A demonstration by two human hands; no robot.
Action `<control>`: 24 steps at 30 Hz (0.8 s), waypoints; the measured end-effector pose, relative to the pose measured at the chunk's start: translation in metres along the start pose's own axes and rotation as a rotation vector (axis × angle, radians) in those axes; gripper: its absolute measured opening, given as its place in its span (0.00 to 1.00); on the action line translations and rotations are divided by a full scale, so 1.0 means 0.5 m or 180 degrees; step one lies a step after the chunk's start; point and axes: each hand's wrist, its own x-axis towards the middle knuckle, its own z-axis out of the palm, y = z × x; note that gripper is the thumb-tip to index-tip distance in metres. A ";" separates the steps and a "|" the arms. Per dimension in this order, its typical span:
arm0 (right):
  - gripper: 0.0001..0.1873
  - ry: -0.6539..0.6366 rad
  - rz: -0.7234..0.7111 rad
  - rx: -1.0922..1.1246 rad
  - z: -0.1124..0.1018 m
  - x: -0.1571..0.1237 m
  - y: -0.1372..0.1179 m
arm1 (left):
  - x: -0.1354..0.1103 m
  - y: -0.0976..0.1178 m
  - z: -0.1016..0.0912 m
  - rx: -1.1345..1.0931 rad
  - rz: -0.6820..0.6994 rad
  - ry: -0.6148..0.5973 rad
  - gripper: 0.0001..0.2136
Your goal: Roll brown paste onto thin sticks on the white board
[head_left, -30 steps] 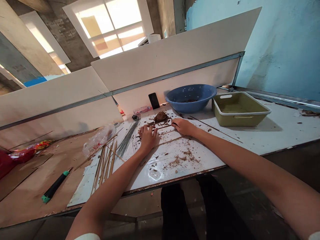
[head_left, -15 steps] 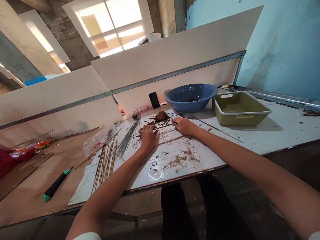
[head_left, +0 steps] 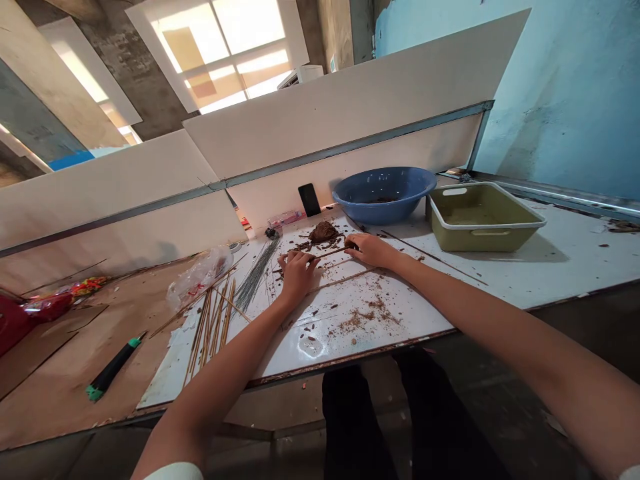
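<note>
Head view: near the middle of the frame, a thin dark stick (head_left: 331, 253) is spanning the gap between the two hands, lying just in front of a brown lump (head_left: 323, 232) and its scattered crumbs. The left hand (head_left: 299, 275) is resting at the stick's left end, fingers bent and slightly spread, thumb touching the stick; whether that pinch is closing fully, one cannot tell. The right hand (head_left: 373, 251) is pinching the other end, its fingers curling together around it. Below them, a paler stick (head_left: 343, 281) is lying across the white board (head_left: 280, 357), and brown powder (head_left: 367, 317) is spreading under the right forearm. Left of centre, grey wires (head_left: 257, 273) are fanning out beside a group of tan sticks (head_left: 215, 320), with a clear plastic bag (head_left: 197, 277) lying close by. At lower left, a green-and-black tool (head_left: 114, 370) is lying on the brown surface (head_left: 60, 393). Behind the hands, a phone (head_left: 309, 200) is leaning upright near the partition (head_left: 280, 190); right of it, a blue basin (head_left: 383, 212) is standing beside an olive tub (head_left: 460, 241).
</note>
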 end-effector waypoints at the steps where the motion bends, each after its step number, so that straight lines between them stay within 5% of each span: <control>1: 0.09 -0.0010 -0.0036 0.0016 0.001 0.001 0.000 | 0.000 0.000 0.000 0.0003 0.0021 -0.0013 0.09; 24: 0.08 0.0101 -0.0182 -0.0057 -0.001 0.005 0.008 | 0.002 -0.008 0.011 0.0086 -0.0117 -0.0031 0.14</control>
